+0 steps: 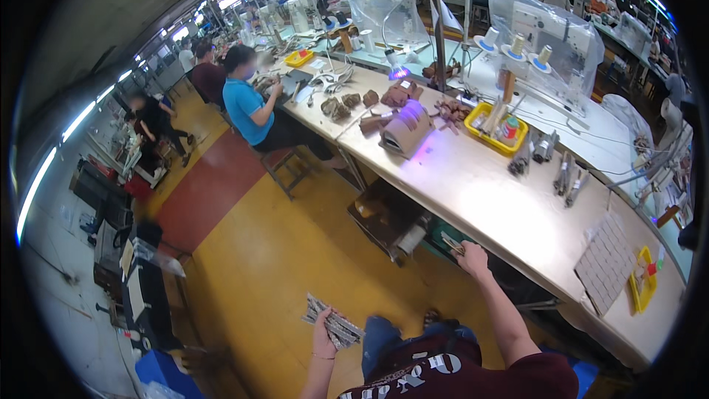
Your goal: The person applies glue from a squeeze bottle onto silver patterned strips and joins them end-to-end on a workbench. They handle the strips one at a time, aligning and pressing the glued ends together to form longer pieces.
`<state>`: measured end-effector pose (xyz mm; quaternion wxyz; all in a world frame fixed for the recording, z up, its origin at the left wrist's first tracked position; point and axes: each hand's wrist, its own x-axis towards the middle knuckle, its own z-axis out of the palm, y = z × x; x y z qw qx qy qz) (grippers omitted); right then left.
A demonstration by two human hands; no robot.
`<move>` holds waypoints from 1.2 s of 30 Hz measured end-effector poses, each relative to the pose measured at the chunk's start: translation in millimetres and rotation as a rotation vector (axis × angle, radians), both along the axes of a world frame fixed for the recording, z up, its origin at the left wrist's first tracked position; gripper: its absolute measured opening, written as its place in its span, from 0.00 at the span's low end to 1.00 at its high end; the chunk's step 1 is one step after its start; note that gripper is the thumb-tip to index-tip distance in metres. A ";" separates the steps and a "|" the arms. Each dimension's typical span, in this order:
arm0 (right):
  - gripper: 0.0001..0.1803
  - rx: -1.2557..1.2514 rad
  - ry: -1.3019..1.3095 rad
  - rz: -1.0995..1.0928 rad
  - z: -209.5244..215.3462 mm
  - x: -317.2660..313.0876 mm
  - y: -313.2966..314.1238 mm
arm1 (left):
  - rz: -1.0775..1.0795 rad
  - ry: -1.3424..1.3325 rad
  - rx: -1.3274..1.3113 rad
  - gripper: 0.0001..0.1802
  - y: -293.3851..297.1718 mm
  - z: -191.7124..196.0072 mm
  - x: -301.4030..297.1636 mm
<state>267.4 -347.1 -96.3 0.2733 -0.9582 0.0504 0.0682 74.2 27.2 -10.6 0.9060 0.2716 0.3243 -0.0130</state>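
My left hand (323, 335) is closed round a bundle of grey, patterned flat strips (341, 331), held low over the floor in front of my body. My right arm reaches forward to the near edge of the long worktable. There my right hand (473, 258) is closed on a small slim thing (452, 244) with light and dark parts; its kind is too small to tell. On the table (480, 192) beyond my right hand lie several small dark bundles (545, 146), and more slim bundles (565, 176) are to their right.
A yellow tray (496, 127) of spools and tools stands near a brown curved block (406, 131) under a purple lamp (399, 72). A sheet of pale pieces (605, 262) and another yellow tray (644, 281) lie at right. A seated person (247, 103) in blue works farther along.
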 end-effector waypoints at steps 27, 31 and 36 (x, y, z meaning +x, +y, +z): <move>0.33 -0.479 -0.358 -0.800 -94.8 205.6 -94.9 | -1.532 -0.426 1.439 0.17 -213.4 -106.0 585.4; 0.31 -0.444 -0.320 -0.869 -103.0 205.1 -98.1 | -1.618 -0.397 1.339 0.17 -264.5 -120.1 609.8; 0.30 -0.426 -0.294 -0.912 -101.7 207.6 -97.7 | -1.645 -0.154 1.049 0.15 -296.8 -132.9 619.5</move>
